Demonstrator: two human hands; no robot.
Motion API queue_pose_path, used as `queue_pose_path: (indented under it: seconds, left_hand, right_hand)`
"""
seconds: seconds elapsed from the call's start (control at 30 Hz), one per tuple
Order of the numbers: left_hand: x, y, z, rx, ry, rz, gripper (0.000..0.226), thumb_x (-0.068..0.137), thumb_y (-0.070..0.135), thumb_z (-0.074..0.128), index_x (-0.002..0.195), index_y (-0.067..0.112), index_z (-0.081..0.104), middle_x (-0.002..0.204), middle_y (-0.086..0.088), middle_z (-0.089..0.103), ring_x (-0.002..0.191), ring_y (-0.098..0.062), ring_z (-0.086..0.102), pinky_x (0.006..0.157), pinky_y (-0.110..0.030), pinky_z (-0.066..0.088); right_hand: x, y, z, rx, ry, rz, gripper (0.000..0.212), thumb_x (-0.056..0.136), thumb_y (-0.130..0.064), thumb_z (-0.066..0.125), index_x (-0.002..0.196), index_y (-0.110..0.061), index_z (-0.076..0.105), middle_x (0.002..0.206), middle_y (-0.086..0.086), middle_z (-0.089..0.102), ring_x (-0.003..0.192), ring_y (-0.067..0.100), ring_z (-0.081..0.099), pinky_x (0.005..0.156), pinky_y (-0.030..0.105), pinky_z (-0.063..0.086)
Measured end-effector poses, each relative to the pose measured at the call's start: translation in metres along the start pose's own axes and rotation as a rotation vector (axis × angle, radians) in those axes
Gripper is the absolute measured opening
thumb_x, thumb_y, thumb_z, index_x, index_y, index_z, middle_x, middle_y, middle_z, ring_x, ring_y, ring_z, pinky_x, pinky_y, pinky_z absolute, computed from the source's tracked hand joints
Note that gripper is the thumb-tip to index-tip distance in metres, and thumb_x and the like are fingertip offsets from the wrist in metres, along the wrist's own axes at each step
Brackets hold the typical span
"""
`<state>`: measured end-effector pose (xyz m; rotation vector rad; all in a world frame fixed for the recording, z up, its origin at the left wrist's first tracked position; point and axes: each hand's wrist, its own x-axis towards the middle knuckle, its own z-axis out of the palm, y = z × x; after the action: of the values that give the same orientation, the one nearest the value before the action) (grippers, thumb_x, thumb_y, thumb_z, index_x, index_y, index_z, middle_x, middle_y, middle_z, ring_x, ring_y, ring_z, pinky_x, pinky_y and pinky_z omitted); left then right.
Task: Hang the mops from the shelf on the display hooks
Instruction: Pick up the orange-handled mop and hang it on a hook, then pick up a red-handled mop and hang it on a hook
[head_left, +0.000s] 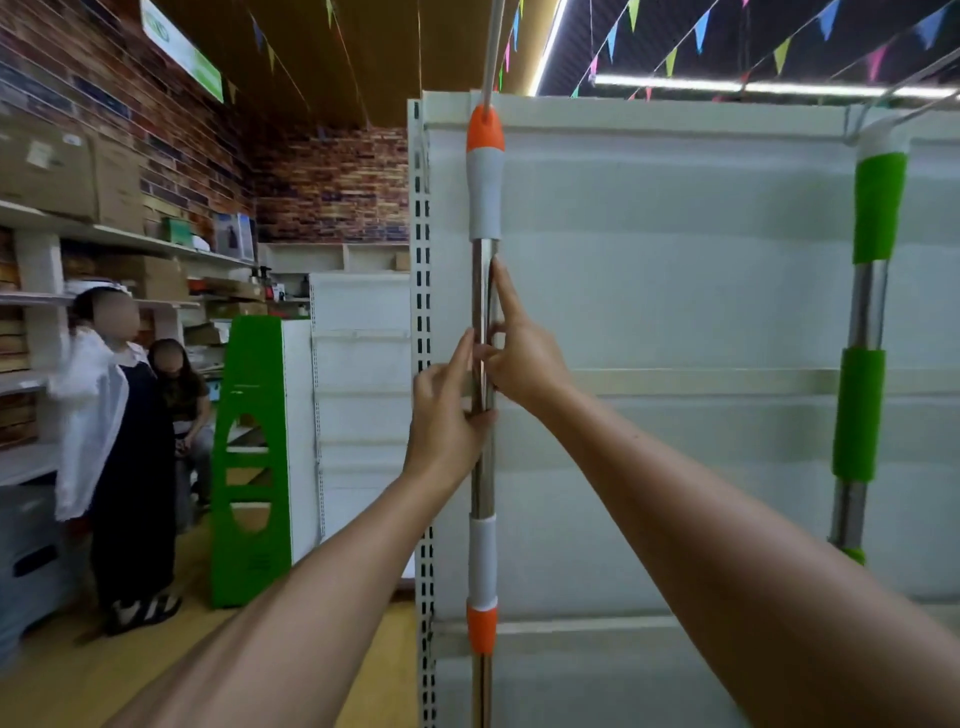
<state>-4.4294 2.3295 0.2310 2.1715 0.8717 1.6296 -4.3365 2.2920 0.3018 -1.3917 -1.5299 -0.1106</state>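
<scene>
A mop with a steel pole and orange-and-grey grips (485, 192) hangs upright against the white display panel (675, 291), its top on a hook at the panel's upper edge. My left hand (451, 410) is closed around the steel pole at mid height. My right hand (519, 353) touches the pole just above, fingers pinching it and the index finger stretched up along it. A second mop with green grips (878, 208) hangs from a hook at the right of the panel. The mop heads are out of view.
The slotted upright (423, 312) of the display stands just left of the orange mop. A green-sided white shelf unit (260, 457) is on the floor to the left. Two people (119, 447) stand and sit by the wall shelves with boxes.
</scene>
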Motion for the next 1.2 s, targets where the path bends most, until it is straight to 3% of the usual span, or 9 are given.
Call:
queue_pose_path:
  seconds: [0.17,0.23,0.37,0.53,0.6,0.67,0.83,1.03,1.2]
  left_hand:
    - [-0.014,-0.001,0.004,-0.114,-0.040,-0.007,0.076,0.087,-0.002,0.057,0.146,0.035,0.027,0.136,-0.004,0.034,0.116,-0.017,0.048,0.095,-0.028,0.048]
    - [-0.022,-0.006,0.005,-0.018,-0.064,-0.014,0.077,0.087,-0.001,0.055,0.147,0.034,0.022,0.142,-0.006,0.033,0.124,-0.020,0.044,0.100,-0.032,0.043]
    - [-0.033,-0.010,0.006,-0.074,-0.105,-0.014,0.068,0.093,0.004,0.048,0.144,0.041,0.022,0.133,0.021,0.035,0.122,-0.003,0.041,0.092,-0.016,0.043]
    - [-0.046,-0.003,-0.002,0.037,-0.220,0.002,0.092,0.083,-0.003,0.057,0.150,0.032,0.005,0.157,0.004,0.013,0.139,-0.009,0.023,0.104,-0.021,0.031]
    - [-0.057,-0.001,-0.007,0.046,-0.223,0.004,0.098,0.080,0.000,0.063,0.150,0.031,0.002,0.159,0.003,0.005,0.145,-0.013,0.010,0.111,-0.025,0.023]
    - [-0.071,0.001,-0.010,0.019,-0.208,0.018,0.101,0.080,0.005,0.068,0.150,0.032,0.001,0.159,0.005,0.001,0.146,-0.013,0.004,0.113,-0.029,0.017]
    - [-0.116,0.021,0.017,0.032,-0.217,0.011,0.106,0.075,0.020,0.076,0.149,0.033,0.002,0.159,0.006,0.004,0.143,-0.017,0.013,0.113,-0.035,0.014]
    - [-0.179,0.077,0.105,-0.124,-0.565,0.018,0.103,0.076,0.030,0.075,0.150,0.028,0.004,0.160,0.000,0.002,0.146,-0.019,0.007,0.114,-0.036,0.010]
    - [-0.224,0.146,0.176,-0.298,-0.830,0.011,0.095,0.079,0.032,0.073,0.151,0.018,0.012,0.158,-0.006,0.009,0.145,-0.022,0.013,0.117,-0.036,0.015]
  right_hand:
    - [-0.031,0.018,0.018,-0.077,0.000,-0.024,0.101,0.081,0.003,0.057,0.147,-0.043,-0.004,0.107,0.013,0.065,0.069,0.018,0.060,0.059,0.029,0.050]
    - [-0.042,0.025,0.026,-0.089,-0.030,-0.025,0.106,0.078,0.006,0.057,0.146,-0.044,-0.007,0.120,0.014,0.060,0.082,0.024,0.063,0.065,0.032,0.050]
    - [-0.046,0.031,0.030,-0.116,-0.023,-0.034,0.109,0.075,0.008,0.054,0.144,-0.048,-0.010,0.128,0.013,0.057,0.098,0.032,0.062,0.075,0.039,0.052]
    - [-0.068,0.036,0.028,-0.079,-0.010,-0.065,0.110,0.073,0.009,0.065,0.149,-0.037,0.000,0.154,0.001,0.029,0.126,0.026,0.047,0.083,0.025,0.042]
    - [-0.084,0.039,0.021,-0.056,0.042,-0.055,0.108,0.076,0.001,0.071,0.149,-0.037,0.001,0.157,-0.001,0.022,0.135,0.024,0.038,0.098,0.034,0.044]
    - [-0.108,0.047,0.008,-0.071,0.108,-0.021,0.105,0.079,-0.009,0.073,0.147,-0.042,0.001,0.156,-0.002,0.023,0.132,0.024,0.042,0.098,0.041,0.047]
    - [-0.182,0.082,-0.047,-0.224,0.171,0.206,0.094,0.081,-0.027,0.073,0.150,-0.031,0.009,0.153,0.003,0.030,0.127,0.027,0.047,0.101,0.044,0.043]
    - [-0.284,0.112,-0.145,-0.420,0.203,0.480,0.073,0.085,-0.035,0.067,0.146,-0.017,0.032,0.139,0.015,0.047,0.122,0.028,0.051,0.102,0.034,0.038]
    - [-0.362,0.129,-0.242,-0.504,0.273,0.692,0.069,0.089,-0.047,0.056,0.147,-0.020,0.031,0.130,0.010,0.055,0.113,0.022,0.055,0.094,0.028,0.039]
